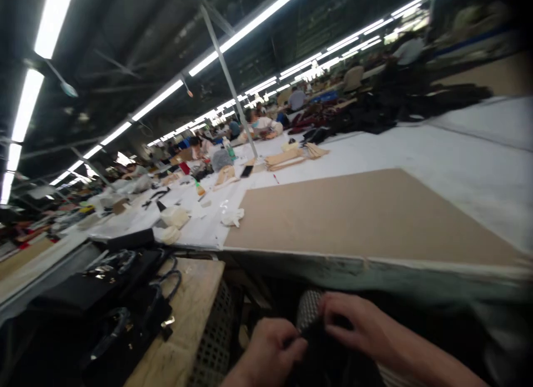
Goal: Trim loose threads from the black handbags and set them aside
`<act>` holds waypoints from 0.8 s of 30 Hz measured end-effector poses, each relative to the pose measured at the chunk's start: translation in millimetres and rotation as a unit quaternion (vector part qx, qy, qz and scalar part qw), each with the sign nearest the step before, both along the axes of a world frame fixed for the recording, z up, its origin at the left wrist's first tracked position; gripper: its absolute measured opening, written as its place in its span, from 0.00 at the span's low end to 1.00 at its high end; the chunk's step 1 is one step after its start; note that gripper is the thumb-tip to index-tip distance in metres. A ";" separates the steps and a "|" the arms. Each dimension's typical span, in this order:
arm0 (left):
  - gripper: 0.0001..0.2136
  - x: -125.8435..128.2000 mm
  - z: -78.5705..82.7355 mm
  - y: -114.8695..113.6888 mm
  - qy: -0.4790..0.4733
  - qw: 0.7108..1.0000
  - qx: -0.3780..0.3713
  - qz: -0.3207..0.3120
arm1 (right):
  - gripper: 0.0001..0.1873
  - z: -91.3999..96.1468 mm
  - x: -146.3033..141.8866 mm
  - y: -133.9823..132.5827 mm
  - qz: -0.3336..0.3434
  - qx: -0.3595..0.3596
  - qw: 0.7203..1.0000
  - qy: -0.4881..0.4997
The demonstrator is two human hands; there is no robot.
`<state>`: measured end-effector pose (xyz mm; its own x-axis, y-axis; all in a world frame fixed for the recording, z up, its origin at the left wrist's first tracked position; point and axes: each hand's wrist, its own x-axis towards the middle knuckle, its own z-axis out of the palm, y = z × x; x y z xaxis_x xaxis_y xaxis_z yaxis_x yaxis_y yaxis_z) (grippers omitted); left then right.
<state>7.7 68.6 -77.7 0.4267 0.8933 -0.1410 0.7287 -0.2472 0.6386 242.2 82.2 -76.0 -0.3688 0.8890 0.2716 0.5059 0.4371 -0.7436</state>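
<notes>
Low in the view, below the table edge, my left hand [275,342] is closed with thumb and fingers pinching the edge of a black item [320,353]. My right hand [353,323] grips the upper right side of the same item, its thumb curled in toward the fingers. Between the hands a grey-and-white patterned part [308,309] shows. Blur and shadow hide what kind of thing the black item is; its lower part sinks into the dark.
A brown board [353,215] lies on the white table [458,154] ahead. At left, several black bags [125,298] with handles and metal fittings lie on a wooden board [183,298] above a perforated crate [212,337]. A crumpled white scrap [233,216] and a pole [229,79] stand beyond.
</notes>
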 end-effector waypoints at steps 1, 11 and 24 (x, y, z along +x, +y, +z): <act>0.11 0.8 0.6 -1.8 0.002 1.000 0.009 -0.011 | 0.05 -2.1 4.8 -1.4 0.046 -0.027 0.998 -0.014; 0.15 -2.4 6.9 2.0 -0.016 0.998 -0.013 -0.067 | 0.05 -4.0 5.8 -7.4 -0.006 -0.081 0.997 -0.006; 0.15 -4.4 3.3 2.5 -0.014 0.998 -0.011 -0.059 | 0.09 -22.4 -11.5 -14.1 -0.104 -0.077 0.992 0.001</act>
